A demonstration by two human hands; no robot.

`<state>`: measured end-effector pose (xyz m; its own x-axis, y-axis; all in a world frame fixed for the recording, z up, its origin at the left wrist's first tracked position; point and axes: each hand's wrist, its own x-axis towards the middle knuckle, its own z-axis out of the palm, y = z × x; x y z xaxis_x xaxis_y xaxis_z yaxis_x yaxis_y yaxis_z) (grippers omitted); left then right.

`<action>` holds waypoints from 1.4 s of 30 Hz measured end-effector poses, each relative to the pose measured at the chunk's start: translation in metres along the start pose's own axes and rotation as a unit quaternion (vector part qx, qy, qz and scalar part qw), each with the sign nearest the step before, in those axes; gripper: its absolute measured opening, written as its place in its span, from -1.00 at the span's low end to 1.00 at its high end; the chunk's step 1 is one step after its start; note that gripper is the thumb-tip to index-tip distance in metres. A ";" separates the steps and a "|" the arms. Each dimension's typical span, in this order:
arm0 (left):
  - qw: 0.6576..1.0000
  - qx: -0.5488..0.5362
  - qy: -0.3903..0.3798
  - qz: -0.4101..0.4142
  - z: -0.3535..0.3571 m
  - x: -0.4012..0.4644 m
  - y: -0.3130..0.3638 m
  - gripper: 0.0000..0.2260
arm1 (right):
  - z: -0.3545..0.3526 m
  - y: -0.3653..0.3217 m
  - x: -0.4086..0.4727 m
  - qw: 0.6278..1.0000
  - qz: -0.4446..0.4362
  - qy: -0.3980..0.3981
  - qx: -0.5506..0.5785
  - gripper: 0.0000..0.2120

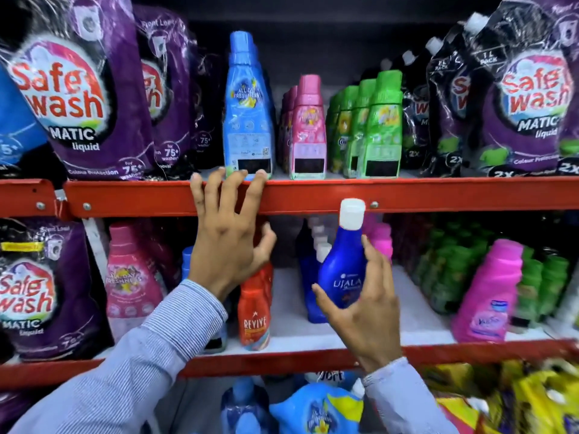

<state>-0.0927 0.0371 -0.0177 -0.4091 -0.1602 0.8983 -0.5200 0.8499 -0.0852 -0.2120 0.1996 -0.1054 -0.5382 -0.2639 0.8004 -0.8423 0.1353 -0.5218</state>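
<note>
The left hand (228,245) covers the cap and shoulder of the red Revive bottle (253,317). The right hand (366,311) hides the base of the dark blue Ujala bottle (343,270) it holds, and that bottle masks most of the row of bottles (308,277) behind it. At the lower right of the frame, the green bottles (532,283) and yellow packets (532,399) are blurred, and the packets run off the edge. The small print on the light blue bottle (247,120) is unreadable.
</note>
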 end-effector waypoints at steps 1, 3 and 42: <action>1.000 0.001 0.000 -0.001 0.000 0.000 0.000 -0.31 | 0.006 0.009 -0.005 1.000 0.009 -0.015 -0.007 -0.12; 1.000 0.003 0.002 -0.002 0.000 0.000 0.001 -0.31 | 0.019 0.025 -0.015 0.999 0.023 -0.040 -0.023 -0.14; 0.978 -0.181 -0.071 0.074 0.017 -0.090 0.093 -0.32 | -0.017 0.100 -0.048 0.993 0.089 0.024 -0.074 -0.37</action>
<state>-0.1164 0.1218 -0.1137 -0.5730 -0.0682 0.8167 -0.1586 0.9869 -0.0289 -0.2708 0.2426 -0.1912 -0.6773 -0.1775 0.7139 -0.7263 0.3162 -0.6104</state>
